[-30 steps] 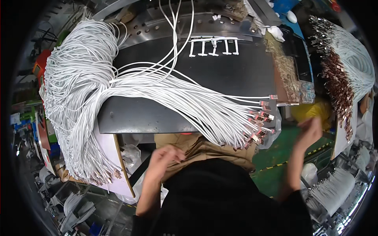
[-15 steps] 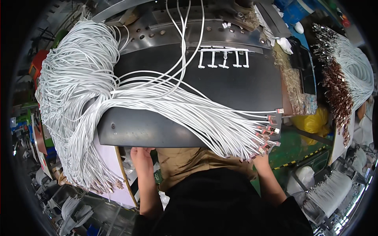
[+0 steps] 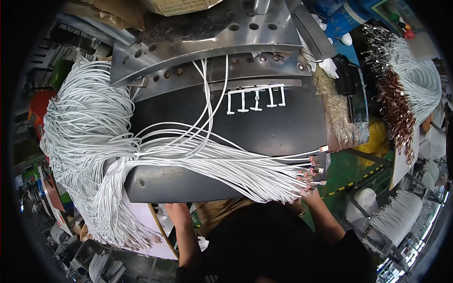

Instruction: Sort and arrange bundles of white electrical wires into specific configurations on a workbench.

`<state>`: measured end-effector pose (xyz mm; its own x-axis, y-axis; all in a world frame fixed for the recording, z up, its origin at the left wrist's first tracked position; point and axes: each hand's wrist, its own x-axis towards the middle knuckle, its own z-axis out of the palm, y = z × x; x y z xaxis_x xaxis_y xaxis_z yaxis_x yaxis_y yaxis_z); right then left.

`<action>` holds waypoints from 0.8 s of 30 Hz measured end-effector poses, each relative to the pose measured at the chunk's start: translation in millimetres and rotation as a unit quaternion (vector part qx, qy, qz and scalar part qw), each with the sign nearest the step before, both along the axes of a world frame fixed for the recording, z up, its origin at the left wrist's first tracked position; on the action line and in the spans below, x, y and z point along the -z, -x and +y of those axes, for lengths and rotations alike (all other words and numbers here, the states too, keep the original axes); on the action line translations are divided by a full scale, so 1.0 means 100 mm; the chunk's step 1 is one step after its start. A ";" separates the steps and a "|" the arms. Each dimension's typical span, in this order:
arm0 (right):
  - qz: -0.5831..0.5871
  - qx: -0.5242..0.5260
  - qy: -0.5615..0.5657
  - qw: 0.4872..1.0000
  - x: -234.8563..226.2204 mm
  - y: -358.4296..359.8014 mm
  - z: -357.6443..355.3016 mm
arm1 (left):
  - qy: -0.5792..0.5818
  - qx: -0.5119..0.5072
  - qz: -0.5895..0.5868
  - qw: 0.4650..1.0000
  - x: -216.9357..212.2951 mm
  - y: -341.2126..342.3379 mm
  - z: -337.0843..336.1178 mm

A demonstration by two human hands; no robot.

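A thick bundle of white cables [image 3: 203,158] lies across the black work surface [image 3: 264,129], its connector ends [image 3: 310,175] fanned out at the right edge. My left hand [image 3: 177,212] is at the front edge of that surface, left of centre; its fingertips are hidden there. Close below the connector ends is my right hand [image 3: 311,195], with its fingers mostly covered. I cannot tell what either hand grips. A few cables loop from the bundle up under the metal machine part. Behind the bundle rests a white moulded strip with several short legs [image 3: 256,98].
A large coil of white cables [image 3: 89,113] hangs down at the left. A metal machine plate with holes [image 3: 212,35] overhangs the back. At the far right are another cable bundle with metal ends [image 3: 415,80], a yellow bag [image 3: 375,139] and a rack of white cables [image 3: 398,217].
The view has tilted upward, so the surface and cables sit lower and more of the metal machine plate shows. Both hands stay by the front edge; the cables keep nearly the same arrangement.
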<state>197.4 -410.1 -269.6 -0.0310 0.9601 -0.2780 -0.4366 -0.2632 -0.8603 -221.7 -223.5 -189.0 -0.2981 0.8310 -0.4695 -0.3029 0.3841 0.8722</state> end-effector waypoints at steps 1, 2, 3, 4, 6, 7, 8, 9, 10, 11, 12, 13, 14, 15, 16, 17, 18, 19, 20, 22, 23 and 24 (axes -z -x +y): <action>0.119 -0.007 -0.031 0.992 0.01 -0.01 0.06 | -0.006 -0.006 0.000 1.000 -0.02 -0.03 0.00; 0.235 -0.013 -0.063 0.970 0.00 -0.03 0.11 | -0.005 -0.005 0.000 1.000 -0.02 -0.03 0.01; 0.235 -0.011 -0.063 0.970 -0.03 -0.02 0.12 | -0.003 -0.006 -0.011 1.000 -0.01 -0.03 0.03; -0.014 -0.014 -0.072 0.997 -0.18 0.05 0.19 | 0.000 -0.007 -0.021 1.000 -0.01 -0.02 0.01; -0.494 -0.015 -0.076 0.866 -0.44 0.13 0.30 | 0.001 -0.006 -0.031 1.000 0.02 -0.02 -0.05; -0.496 -0.013 -0.077 0.865 -0.48 0.05 0.29 | 0.000 0.032 0.023 0.999 0.09 -0.02 -0.13; -0.541 -0.101 -0.063 0.832 -0.52 -0.13 0.27 | -0.002 0.070 0.077 0.995 0.14 -0.03 -0.20; -0.580 -0.188 -0.048 0.792 -0.63 -0.29 0.34 | -0.004 0.106 0.132 0.985 0.11 -0.09 -0.25; -0.564 -0.277 0.069 0.775 -0.78 -0.56 0.45 | -0.008 0.107 0.133 0.985 0.05 -0.16 -0.33; -0.536 -0.361 0.185 0.741 -1.11 -0.78 0.69 | -0.097 0.217 0.188 0.953 -0.09 -0.30 -0.36; -0.437 -0.274 0.235 0.824 -1.48 -0.88 0.87 | -0.184 0.321 0.240 0.898 -0.26 -0.39 -0.34; -0.325 -0.182 0.277 0.886 -1.80 -0.97 1.02 | -0.300 0.374 0.309 0.822 -0.45 -0.42 -0.23; -0.278 -0.150 0.164 0.934 -1.97 -1.08 1.06 | -0.407 0.423 0.364 0.723 -0.71 -0.52 -0.09; -0.228 -0.116 0.047 0.966 -2.13 -1.18 1.11 | -0.463 0.444 0.402 0.653 -0.94 -0.67 0.06; -0.266 -0.075 -0.059 0.959 -2.32 -0.98 1.34 | -0.516 0.460 0.437 0.576 -1.12 -0.87 0.24; -0.300 -0.034 -0.157 0.940 -2.46 -0.60 1.65 | -0.510 0.484 0.489 0.517 -1.24 -1.09 0.43; -0.377 -0.079 -0.214 0.898 -2.57 -0.30 1.96 | -0.498 0.502 0.543 0.452 -1.36 -1.25 0.62; -0.574 -0.094 -0.313 0.751 -2.61 -0.09 2.22 | -0.488 0.524 0.527 0.457 -1.40 -1.43 0.79; -0.622 -0.066 -0.333 0.706 -2.47 0.08 2.40 | -0.478 0.547 0.510 0.460 -1.41 -1.58 0.94; -0.740 -0.030 -0.356 0.570 -1.99 0.21 2.71 | -0.490 0.545 0.504 0.458 -1.24 -1.72 1.18; -0.743 -0.030 -0.344 0.574 -2.09 0.19 2.57 | -0.492 0.533 0.511 0.462 -1.19 -1.68 1.28; -0.659 -0.016 -0.313 0.684 -2.28 0.14 2.45 | -0.489 0.510 0.519 0.480 -1.18 -1.63 1.39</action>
